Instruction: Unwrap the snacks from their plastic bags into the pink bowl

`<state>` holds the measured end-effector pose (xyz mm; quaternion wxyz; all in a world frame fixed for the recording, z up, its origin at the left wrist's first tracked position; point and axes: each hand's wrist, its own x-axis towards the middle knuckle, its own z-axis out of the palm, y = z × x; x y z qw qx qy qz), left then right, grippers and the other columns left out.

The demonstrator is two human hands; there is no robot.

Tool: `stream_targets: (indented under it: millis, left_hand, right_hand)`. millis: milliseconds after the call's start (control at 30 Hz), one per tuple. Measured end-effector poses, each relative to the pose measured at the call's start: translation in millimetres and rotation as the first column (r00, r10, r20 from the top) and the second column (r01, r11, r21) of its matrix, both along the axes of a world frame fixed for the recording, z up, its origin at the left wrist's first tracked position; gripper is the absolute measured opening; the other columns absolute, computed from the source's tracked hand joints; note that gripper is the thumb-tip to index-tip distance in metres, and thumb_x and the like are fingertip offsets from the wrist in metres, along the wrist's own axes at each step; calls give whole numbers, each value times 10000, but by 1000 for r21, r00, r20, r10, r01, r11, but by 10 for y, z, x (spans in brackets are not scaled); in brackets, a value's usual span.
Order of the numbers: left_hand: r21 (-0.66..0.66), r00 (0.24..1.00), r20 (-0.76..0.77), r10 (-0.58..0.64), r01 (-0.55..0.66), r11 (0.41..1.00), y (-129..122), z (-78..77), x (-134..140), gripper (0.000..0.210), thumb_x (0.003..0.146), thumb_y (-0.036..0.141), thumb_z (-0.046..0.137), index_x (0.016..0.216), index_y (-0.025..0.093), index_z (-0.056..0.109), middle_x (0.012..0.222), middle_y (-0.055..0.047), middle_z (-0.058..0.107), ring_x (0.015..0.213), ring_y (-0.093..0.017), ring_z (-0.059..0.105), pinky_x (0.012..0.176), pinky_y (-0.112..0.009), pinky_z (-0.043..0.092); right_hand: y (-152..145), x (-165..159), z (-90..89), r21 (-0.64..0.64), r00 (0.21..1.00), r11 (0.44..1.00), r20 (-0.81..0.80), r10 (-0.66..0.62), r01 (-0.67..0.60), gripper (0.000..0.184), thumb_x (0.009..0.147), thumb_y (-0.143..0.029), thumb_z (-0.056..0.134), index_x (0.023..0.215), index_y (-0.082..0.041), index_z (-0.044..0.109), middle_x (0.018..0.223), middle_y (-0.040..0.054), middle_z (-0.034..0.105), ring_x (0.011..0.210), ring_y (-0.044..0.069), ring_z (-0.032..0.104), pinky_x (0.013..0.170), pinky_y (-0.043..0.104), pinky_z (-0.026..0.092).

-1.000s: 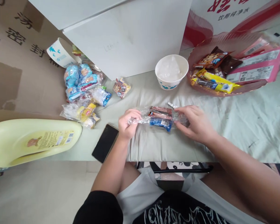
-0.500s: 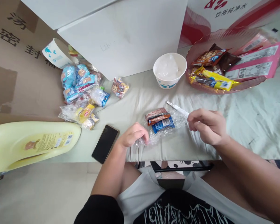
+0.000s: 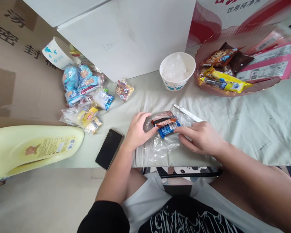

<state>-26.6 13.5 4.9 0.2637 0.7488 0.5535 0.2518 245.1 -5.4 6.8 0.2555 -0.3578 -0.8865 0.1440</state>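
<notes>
Pale green cloth [image 3: 244, 129], creased all over, covers the table where a seated person works. Nearest on the left, a yellow plastic bottle [image 3: 34, 149] lies on its side beyond the table's left end, and a dark phone [image 3: 109, 149] rests face up at the near edge.

Just past the edge, a clear plastic bag [image 3: 161, 144] lies flat on the cloth, with three small snack packets [image 3: 166, 123] at its far end: two brown, one blue. The left hand [image 3: 137, 129] rests on the bag's left side, fingers loosely curled, thumb stretched toward the brown packets, touching rather than gripping. The right hand [image 3: 200, 139] lies on the bag's right side, fingers extended and close together, fingertips reaching the blue packet; whether it pinches the plastic cannot be told.

A white stick-like tool [image 3: 186, 113] lies just beyond the right hand. Farther left sits a heap of filled snack bags [image 3: 84, 94], with a tipped paper cup [image 3: 55, 53] behind it. Far centre stands a white paper bowl [image 3: 177, 69] before a white box [image 3: 135, 35]. At far right, a pink tray [image 3: 232, 92] holds loose snack packets.
</notes>
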Motion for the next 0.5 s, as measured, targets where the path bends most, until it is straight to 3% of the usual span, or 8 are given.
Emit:
stream_targets:
  millis: [100, 300, 400, 500]
  left_hand:
    - [-35, 998, -53, -40, 38, 999, -7, 12, 4, 432, 871, 527, 674, 1151, 198, 660, 1165, -104, 674, 1127, -278, 615, 1025, -443, 483]
    - [-130, 976, -134, -174, 157, 979, 32, 53, -81, 599, 765, 579, 784, 1216, 208, 650, 1139, -101, 687, 1094, -309, 612, 994, -470, 472]
    - [-211, 946, -155, -284, 249, 945, 55, 89, -139, 445, 769, 387, 796, 1165, 217, 682, 1103, -77, 687, 1040, -289, 625, 971, -452, 475]
    - [-234, 951, -50, -305, 285, 929, 49, 126, -150, 201, 827, 144, 564, 956, 204, 706, 934, -42, 681, 887, -215, 631, 864, -369, 488]
  right_hand:
    - [-11, 0, -38, -21, 996, 998, 61, 66, -65, 236, 975, -244, 466, 851, -254, 667, 513, -50, 568, 415, 121, 440, 492, 335, 275]
    - [10, -28, -58, -33, 990, 998, 129, 51, -47, 216, 977, -206, 468, 875, -238, 655, 701, -8, 670, 598, 143, 608, 526, 329, 348]
    - [14, -41, -59, -43, 993, 998, 111, 39, -35, 206, 972, -193, 469, 982, -227, 671, 793, 17, 694, 704, 172, 651, 591, 325, 435]
    - [9, -67, -59, -34, 997, 999, 69, 40, -37, 226, 962, -172, 481, 1084, -225, 664, 966, 61, 731, 848, 212, 673, 730, 361, 513]
